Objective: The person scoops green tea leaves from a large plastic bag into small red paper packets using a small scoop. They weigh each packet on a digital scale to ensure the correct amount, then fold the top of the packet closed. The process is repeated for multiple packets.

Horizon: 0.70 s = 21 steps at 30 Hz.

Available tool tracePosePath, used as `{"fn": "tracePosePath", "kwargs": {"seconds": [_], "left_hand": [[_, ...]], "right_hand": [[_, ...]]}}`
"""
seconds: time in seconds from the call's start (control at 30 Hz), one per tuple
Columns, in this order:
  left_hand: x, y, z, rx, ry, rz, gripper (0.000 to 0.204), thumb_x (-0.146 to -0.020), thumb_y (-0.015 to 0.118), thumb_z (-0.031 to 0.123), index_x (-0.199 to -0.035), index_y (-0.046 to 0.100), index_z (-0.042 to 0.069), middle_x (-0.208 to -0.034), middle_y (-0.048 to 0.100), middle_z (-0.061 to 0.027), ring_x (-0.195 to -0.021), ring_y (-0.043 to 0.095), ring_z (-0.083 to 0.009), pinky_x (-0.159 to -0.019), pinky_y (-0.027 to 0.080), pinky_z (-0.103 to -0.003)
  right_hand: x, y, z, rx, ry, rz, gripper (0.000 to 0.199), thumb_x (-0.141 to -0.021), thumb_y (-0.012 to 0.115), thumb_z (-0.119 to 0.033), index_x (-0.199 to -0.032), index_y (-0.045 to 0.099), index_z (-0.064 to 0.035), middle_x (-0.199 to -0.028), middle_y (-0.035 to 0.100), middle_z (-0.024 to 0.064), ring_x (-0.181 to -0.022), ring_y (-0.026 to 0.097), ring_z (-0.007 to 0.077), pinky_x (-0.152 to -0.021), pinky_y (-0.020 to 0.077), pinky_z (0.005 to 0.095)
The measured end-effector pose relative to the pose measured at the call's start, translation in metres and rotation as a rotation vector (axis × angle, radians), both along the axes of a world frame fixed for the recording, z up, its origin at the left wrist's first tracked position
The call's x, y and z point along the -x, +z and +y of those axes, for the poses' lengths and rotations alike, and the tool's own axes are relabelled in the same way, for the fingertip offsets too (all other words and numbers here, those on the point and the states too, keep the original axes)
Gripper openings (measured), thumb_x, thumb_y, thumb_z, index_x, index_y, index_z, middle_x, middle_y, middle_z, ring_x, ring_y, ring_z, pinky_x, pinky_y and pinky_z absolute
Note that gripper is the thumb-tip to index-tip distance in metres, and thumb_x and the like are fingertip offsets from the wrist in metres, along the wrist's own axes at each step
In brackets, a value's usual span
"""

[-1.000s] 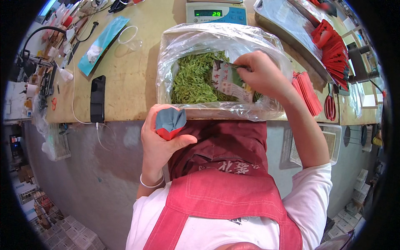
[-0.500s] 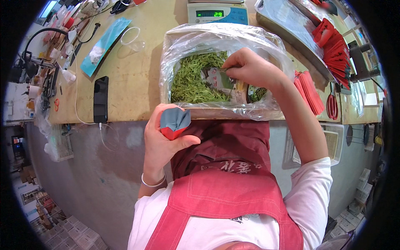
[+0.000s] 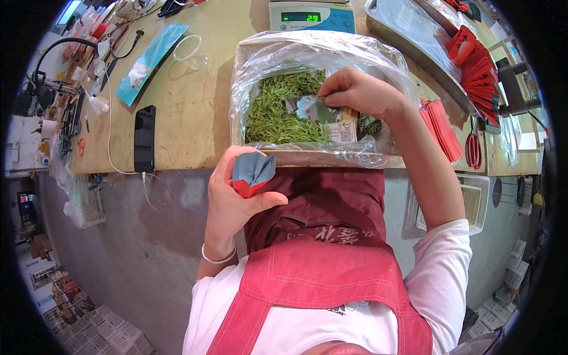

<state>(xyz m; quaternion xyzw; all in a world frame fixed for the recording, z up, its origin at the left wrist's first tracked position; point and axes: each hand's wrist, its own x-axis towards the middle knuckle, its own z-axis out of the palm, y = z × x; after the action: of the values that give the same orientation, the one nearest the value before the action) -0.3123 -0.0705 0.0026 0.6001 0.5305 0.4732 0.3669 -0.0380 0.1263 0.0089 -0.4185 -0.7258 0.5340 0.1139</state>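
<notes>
In my left hand (image 3: 228, 192), fingers wrapped round it, is a small red pouch (image 3: 253, 173) with a grey lining, its mouth spread at the top. In front of me stands a box (image 3: 239, 89) lined with clear plastic, holding green tea leaves (image 3: 278, 112). My right hand (image 3: 361, 94) is inside the box, thumb and fingers pinched on the upper edge of a printed plastic packet (image 3: 340, 127). The packet lies over the leaves toward the right side, and my hand hides part of it.
Behind the box is an electronic scale (image 3: 312, 18) with a lit display. A metal tray (image 3: 408, 47), red pouches (image 3: 441, 130) and red-handled scissors (image 3: 473, 149) are at the right. A phone (image 3: 144, 139) on a cable and a teal bag (image 3: 151, 65) lie left.
The printed packet has shifted under my right hand and shows a different, bluish patch. My left hand keeps its hold on the red pouch. The whole view has shifted slightly.
</notes>
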Motion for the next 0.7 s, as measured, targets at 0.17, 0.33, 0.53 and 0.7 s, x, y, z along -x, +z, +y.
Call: {"fn": "tracePosePath", "kwargs": {"seconds": [0.17,0.33,0.53,0.7], "left_hand": [[0.0,0.002,-0.001,0.014,-0.007,-0.001,0.076,-0.059,0.104,0.041,-0.113,0.063,0.006,-0.102,0.065,-0.0016,-0.093,0.062,-0.0137,-0.087,0.053,-0.029],[-0.001,0.004,-0.001,0.014,-0.011,-0.023,0.075,-0.06,0.104,0.039,-0.113,0.064,0.006,-0.103,0.065,-0.0007,-0.094,0.062,-0.0124,-0.087,0.053,-0.028],[0.0,0.002,-0.005,0.01,-0.001,-0.051,0.075,-0.06,0.104,0.039,-0.114,0.064,0.006,-0.104,0.065,-0.0002,-0.095,0.062,-0.0117,-0.088,0.053,-0.028],[0.002,0.003,-0.008,0.018,0.022,-0.078,0.075,-0.06,0.104,0.039,-0.114,0.064,0.006,-0.104,0.066,-0.0001,-0.095,0.063,-0.0117,-0.087,0.053,-0.028]], "right_hand": [[-0.007,-0.013,0.005,0.256,-0.11,0.074,0.022,-0.09,0.074,-0.003,-0.111,0.076,0.0052,-0.096,0.076,0.0064,-0.085,0.068,0.0108,-0.077,0.0557,0.0264],[-0.01,-0.018,0.01,0.425,-0.173,0.24,0.018,-0.09,0.075,-0.001,-0.107,0.075,0.0057,-0.093,0.075,0.0032,-0.075,0.067,0.0087,-0.069,0.0555,0.0243],[-0.01,-0.015,0.006,0.361,-0.143,0.212,0.017,-0.091,0.074,-0.003,-0.107,0.074,0.0034,-0.091,0.074,0.0017,-0.076,0.066,0.008,-0.068,0.0545,0.0241],[-0.006,-0.012,0.001,0.285,-0.13,0.132,0.018,-0.092,0.075,-0.005,-0.108,0.075,0.0031,-0.09,0.073,0.0008,-0.073,0.064,0.0062,-0.064,0.0522,0.0226]]}}
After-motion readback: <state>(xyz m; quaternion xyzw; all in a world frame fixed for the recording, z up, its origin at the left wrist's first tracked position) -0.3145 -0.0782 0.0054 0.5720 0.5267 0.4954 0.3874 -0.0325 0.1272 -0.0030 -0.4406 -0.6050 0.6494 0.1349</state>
